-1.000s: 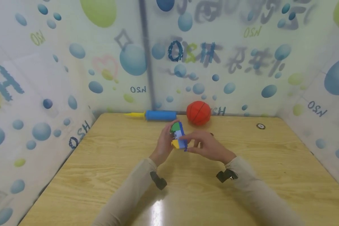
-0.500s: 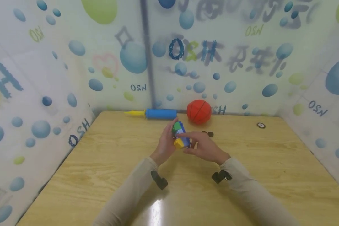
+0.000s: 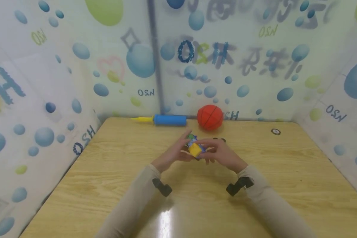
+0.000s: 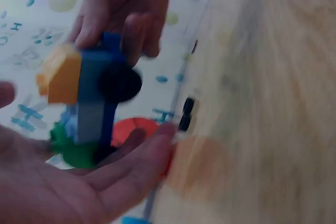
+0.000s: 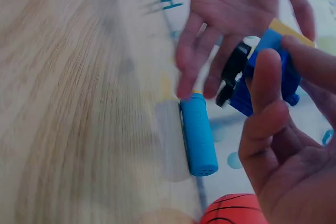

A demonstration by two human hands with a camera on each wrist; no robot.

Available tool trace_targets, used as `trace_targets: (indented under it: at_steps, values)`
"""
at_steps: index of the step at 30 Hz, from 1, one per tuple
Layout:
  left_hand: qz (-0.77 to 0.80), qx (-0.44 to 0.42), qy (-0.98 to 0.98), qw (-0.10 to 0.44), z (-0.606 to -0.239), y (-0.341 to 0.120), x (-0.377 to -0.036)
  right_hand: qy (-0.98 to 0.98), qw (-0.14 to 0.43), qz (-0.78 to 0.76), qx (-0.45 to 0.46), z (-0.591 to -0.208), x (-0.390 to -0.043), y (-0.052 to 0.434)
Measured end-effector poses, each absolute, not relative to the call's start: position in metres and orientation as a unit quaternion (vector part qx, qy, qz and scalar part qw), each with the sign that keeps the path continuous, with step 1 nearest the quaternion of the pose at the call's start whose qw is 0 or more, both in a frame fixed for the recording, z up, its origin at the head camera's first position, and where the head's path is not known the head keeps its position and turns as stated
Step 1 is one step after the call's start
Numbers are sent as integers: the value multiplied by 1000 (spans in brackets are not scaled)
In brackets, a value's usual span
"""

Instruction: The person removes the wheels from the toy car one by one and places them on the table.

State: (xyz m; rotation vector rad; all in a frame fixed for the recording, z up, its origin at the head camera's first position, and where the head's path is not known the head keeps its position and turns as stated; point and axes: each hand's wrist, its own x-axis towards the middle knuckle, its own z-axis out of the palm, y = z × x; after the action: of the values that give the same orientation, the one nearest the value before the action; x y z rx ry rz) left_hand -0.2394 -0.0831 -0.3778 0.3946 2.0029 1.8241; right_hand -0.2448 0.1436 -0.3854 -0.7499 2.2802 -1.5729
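A building-block toy car (image 3: 195, 149) with yellow, blue and green blocks is between my two hands above the table. Its black wheel (image 4: 122, 82) shows in the left wrist view. My right hand (image 3: 223, 152) pinches the blue end near the yellow block, with thumb and fingers bent around it. My left hand (image 3: 174, 152) lies beside the car, its fingers extended and spread. In the right wrist view the left fingers (image 5: 197, 59) reach past the car's wheels without curling round it. Whether the left palm touches the green end is unclear.
Along the back of the wooden table (image 3: 122, 155) lie a blue pump (image 3: 170, 120) with a yellow nozzle and a red ball (image 3: 210, 117). Small black pieces (image 4: 186, 114) sit behind the right hand. A round black-and-white disc (image 3: 275, 131) is at the right; patterned walls enclose the table.
The toy car has turned so its yellow end faces me, and it has shifted slightly right. The left hand has loosened from its hold, while the right hand has gone from touching to pinching the car.
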Motion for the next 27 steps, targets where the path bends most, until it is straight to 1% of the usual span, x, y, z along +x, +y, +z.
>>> trace_targets:
  at_steps: [1,4,8,11,15,19,22,27]
  values:
    - [617,143,751,187,-377,-84,-240,780,151,-557,-244,-386,-245,147]
    - [542,157,817,117,-375,-85,-242,751,189,-593,-220,-387,-247,154]
    - [479,218,850,14,-374,-86,-239,706,231,-633,-216,-390,-248,157]
    - [447,290,846,-16,-372,-88,-236,665,265,-663,-219,-391,-248,158]
    - [417,368,830,-28,-370,-89,-233,595,309,-709,-220,-392,-247,159]
    - [404,420,812,-34,-369,-89,-234,535,336,-740,-232,-394,-246,160]
    - [407,433,804,-23,-368,-90,-235,500,356,-751,-244,-394,-244,161]
    - [420,411,809,9,-373,-91,-237,456,386,-762,-251,-391,-241,163]
